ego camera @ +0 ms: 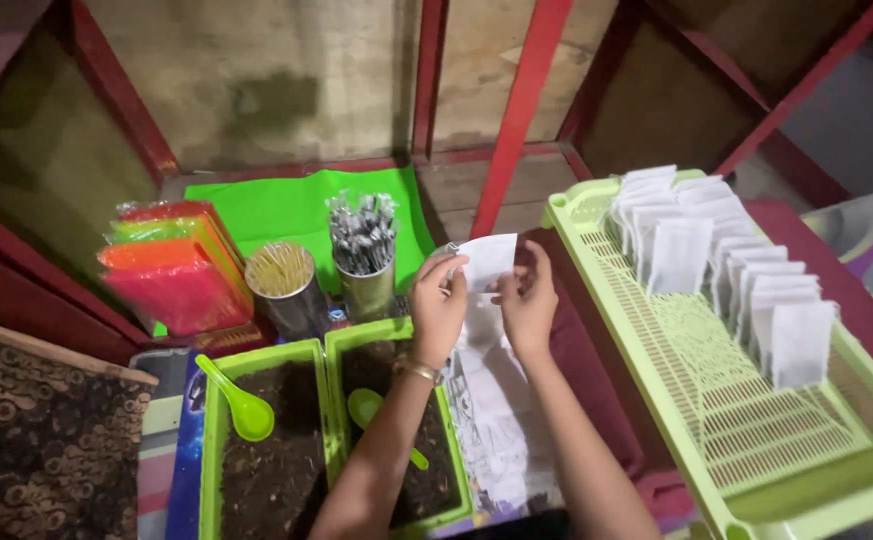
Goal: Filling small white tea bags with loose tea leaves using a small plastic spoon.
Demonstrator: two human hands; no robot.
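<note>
Paper packet (487, 258): pinched between fingers of left hand (439, 305) and right hand (529, 300), above the paper stack (492, 400). Green tray (657, 400): roughly a dozen finished packets (747, 265) standing along its far end, near half bare. Two soil tubs (267, 470), spoons in them.

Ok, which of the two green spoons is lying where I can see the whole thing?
The green spoon in the left soil tray: bowl and handle both show. The other spoon, in the right tray, is partly hidden under the left forearm.
</note>
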